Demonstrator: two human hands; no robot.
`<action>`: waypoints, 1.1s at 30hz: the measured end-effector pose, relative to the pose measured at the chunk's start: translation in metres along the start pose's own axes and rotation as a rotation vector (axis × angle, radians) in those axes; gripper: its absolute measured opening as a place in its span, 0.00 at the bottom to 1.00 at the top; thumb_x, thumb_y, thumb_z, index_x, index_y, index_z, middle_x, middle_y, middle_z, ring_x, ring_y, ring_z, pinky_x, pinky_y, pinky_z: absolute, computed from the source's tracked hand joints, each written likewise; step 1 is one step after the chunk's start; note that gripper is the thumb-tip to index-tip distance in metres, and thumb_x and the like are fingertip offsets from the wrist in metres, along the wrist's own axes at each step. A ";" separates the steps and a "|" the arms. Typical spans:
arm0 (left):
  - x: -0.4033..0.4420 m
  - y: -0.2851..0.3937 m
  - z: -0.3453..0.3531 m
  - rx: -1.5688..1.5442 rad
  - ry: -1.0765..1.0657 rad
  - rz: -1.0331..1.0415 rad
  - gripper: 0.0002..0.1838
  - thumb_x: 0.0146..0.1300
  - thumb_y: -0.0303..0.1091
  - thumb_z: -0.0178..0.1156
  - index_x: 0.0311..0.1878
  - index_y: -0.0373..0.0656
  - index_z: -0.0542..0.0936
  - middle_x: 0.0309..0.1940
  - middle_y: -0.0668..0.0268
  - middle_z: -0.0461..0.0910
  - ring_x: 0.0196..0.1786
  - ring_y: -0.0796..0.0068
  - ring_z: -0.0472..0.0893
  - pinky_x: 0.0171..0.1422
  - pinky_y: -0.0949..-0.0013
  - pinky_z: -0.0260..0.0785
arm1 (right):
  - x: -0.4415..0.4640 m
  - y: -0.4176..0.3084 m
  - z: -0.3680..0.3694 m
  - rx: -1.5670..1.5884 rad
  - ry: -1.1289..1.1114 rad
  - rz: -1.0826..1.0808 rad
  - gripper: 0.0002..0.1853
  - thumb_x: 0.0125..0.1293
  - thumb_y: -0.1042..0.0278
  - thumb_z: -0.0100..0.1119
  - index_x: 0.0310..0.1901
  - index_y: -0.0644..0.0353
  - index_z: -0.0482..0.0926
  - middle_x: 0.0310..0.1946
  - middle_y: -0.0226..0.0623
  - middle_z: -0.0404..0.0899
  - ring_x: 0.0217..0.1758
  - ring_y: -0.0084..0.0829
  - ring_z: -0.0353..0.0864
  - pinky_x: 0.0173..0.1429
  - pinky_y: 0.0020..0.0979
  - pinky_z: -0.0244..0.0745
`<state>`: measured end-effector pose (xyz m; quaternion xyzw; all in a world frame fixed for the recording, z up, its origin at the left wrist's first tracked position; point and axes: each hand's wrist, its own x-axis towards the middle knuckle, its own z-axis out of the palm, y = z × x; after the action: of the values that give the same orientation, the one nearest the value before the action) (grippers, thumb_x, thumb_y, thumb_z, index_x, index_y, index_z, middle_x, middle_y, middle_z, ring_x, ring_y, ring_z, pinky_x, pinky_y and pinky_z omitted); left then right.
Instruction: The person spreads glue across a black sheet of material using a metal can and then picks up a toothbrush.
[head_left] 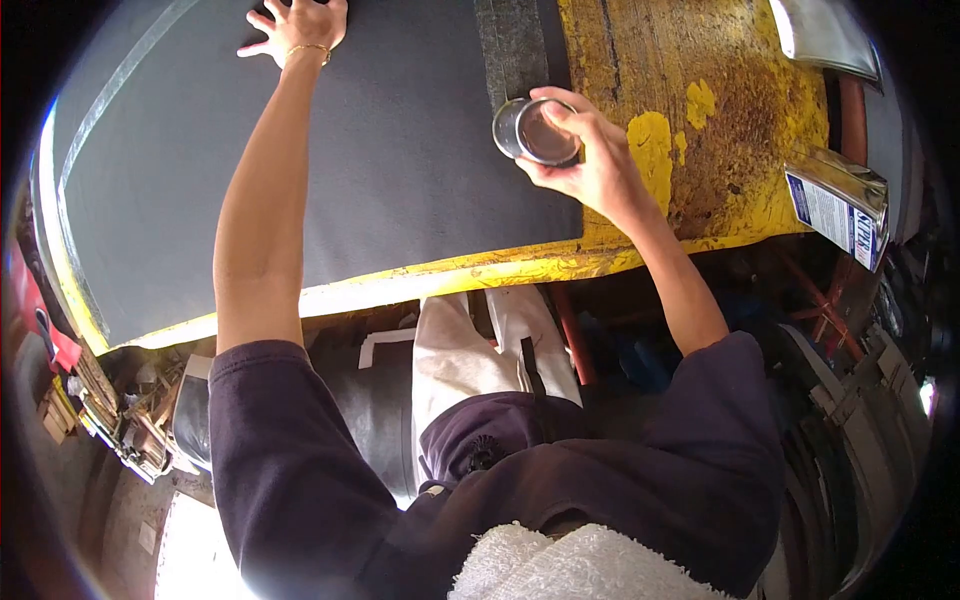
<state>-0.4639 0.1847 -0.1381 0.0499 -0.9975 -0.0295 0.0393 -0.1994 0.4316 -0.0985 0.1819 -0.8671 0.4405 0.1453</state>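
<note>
A large dark sheet (420, 180) lies flat over the yellow tabletop. Near its far edge my left hand (300, 28) rests on it, fingers spread, holding nothing. My right hand (590, 150) is wrapped round a small round glass-like container (537, 131), held over the sheet's right part. What is inside the container is hard to make out. Behind it, a rough grey strip (513, 50) runs along the sheet near its right edge. A pale narrow line (115, 85) curves along the sheet's left side.
The yellow, stained table surface (740, 120) shows at right. A rectangular metal can (838, 208) with a blue and white label is at its right edge, and a silvery object (825, 38) lies at the far right corner. Wood scraps (140, 425) are piled below left.
</note>
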 end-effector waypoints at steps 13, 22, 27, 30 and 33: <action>0.001 0.000 -0.002 0.008 0.005 -0.005 0.36 0.72 0.64 0.44 0.77 0.56 0.62 0.79 0.62 0.56 0.82 0.50 0.49 0.74 0.20 0.39 | -0.067 -0.052 0.000 0.100 -0.088 0.057 0.50 0.40 0.74 0.84 0.66 0.46 0.64 0.64 0.51 0.72 0.60 0.51 0.81 0.58 0.42 0.83; -0.002 0.004 -0.010 0.006 -0.028 -0.011 0.35 0.73 0.63 0.44 0.77 0.56 0.62 0.79 0.61 0.55 0.82 0.50 0.48 0.75 0.21 0.39 | -0.060 -0.043 0.002 0.083 -0.056 0.060 0.51 0.41 0.75 0.84 0.68 0.45 0.63 0.65 0.50 0.72 0.62 0.51 0.80 0.60 0.42 0.82; -0.002 0.005 -0.010 0.012 -0.037 -0.014 0.35 0.73 0.62 0.44 0.77 0.56 0.62 0.79 0.61 0.55 0.82 0.50 0.48 0.75 0.22 0.39 | -0.028 -0.021 0.005 0.061 0.017 0.066 0.48 0.42 0.77 0.83 0.67 0.47 0.66 0.63 0.50 0.75 0.60 0.50 0.82 0.57 0.40 0.84; -0.003 0.006 -0.017 0.005 -0.044 -0.019 0.35 0.73 0.62 0.45 0.77 0.55 0.63 0.79 0.60 0.55 0.82 0.50 0.49 0.75 0.22 0.39 | 0.000 -0.002 0.008 0.025 0.069 0.035 0.46 0.44 0.76 0.83 0.65 0.49 0.67 0.62 0.49 0.76 0.57 0.48 0.84 0.55 0.38 0.86; 0.019 -0.022 0.041 -0.042 0.115 0.094 0.37 0.68 0.70 0.42 0.77 0.66 0.61 0.80 0.56 0.52 0.82 0.41 0.43 0.71 0.14 0.33 | 0.028 0.014 0.008 -0.012 0.105 0.068 0.38 0.49 0.75 0.81 0.61 0.54 0.69 0.61 0.48 0.77 0.56 0.46 0.84 0.55 0.38 0.86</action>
<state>-0.4835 0.1635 -0.1789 0.0037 -0.9941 -0.0455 0.0987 -0.2307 0.4275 -0.1014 0.1281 -0.8666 0.4487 0.1768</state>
